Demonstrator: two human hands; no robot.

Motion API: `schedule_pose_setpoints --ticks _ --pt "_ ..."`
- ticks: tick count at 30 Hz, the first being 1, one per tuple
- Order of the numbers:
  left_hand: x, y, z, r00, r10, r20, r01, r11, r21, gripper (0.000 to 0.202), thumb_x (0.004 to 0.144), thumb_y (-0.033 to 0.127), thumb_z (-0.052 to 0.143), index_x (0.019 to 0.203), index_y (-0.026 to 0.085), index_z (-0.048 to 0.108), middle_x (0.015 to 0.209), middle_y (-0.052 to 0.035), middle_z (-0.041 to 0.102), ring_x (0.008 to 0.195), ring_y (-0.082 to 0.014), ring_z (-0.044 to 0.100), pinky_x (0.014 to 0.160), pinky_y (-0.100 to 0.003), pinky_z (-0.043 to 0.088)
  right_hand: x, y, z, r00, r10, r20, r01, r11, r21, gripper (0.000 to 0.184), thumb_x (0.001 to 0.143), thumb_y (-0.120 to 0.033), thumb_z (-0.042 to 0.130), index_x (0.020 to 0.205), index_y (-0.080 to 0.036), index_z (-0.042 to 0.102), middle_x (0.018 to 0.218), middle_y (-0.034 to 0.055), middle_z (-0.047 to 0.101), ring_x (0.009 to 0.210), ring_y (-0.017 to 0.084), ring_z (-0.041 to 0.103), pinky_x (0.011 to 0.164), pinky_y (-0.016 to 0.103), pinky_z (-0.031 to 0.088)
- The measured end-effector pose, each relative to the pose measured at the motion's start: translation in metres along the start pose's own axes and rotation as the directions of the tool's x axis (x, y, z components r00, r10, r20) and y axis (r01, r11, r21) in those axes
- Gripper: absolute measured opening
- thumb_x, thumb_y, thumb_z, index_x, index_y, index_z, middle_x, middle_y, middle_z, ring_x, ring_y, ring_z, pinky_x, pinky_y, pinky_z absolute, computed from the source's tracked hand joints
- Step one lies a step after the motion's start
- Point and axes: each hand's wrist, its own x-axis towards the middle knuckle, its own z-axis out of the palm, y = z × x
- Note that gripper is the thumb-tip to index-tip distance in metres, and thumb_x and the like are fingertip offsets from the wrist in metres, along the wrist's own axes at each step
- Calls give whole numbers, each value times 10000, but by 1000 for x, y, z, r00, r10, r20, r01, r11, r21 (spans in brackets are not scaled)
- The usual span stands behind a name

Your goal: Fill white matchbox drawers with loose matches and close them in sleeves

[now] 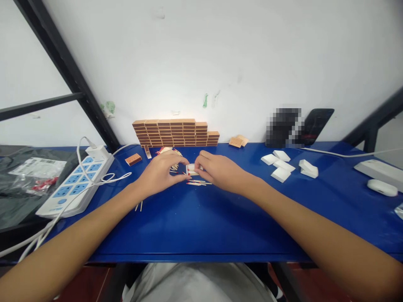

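Observation:
My left hand (163, 170) and my right hand (217, 168) meet over the middle of the blue table (201, 226), fingers pinched on a small white matchbox tray (191, 169) with red-tipped matches in it. Loose matches (198, 182) lie on the table just under the tray, and a heap of matches (168, 151) sits behind my left hand. Two stray matches (139, 206) lie near my left wrist. A wall of stacked brown matchboxes (176, 133) stands against the white wall behind.
A white and blue power strip (75, 180) with cables lies at left, beside plastic bags (28, 176). Several white trays (283, 165) lie at right. Loose brown sleeves (238, 141) and one brown box (133, 159) flank the stack. A white oval case (382, 187) sits far right.

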Motion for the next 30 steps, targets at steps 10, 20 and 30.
schedule_pose_setpoints --ticks 10,20,30 --pt "1 0 -1 1000 -11 0 11 1000 5 317 862 438 817 1078 218 741 1083 -72 775 1019 -255 708 905 -395 572 0 2 0 1000 2 17 -2 1000 -9 178 1060 -264 517 1061 -147 650 1076 91 629 770 163 561 648 295 318" --pt "2 -1 -1 1000 -12 4 12 1000 28 311 860 411 824 1085 214 739 1073 -60 778 992 -239 701 876 -373 558 -1 5 -3 999 -27 -40 28 1000 13 192 1040 -233 498 1049 -146 669 1066 98 642 778 166 554 668 297 332" --pt "0 -12 -5 997 -45 -60 50 994 101 327 817 403 863 1053 213 741 1033 -51 775 949 -236 693 816 -343 530 -9 17 -12 958 24 285 -77 981 176 83 867 -277 676 906 -204 686 984 80 692 858 213 598 722 302 413"
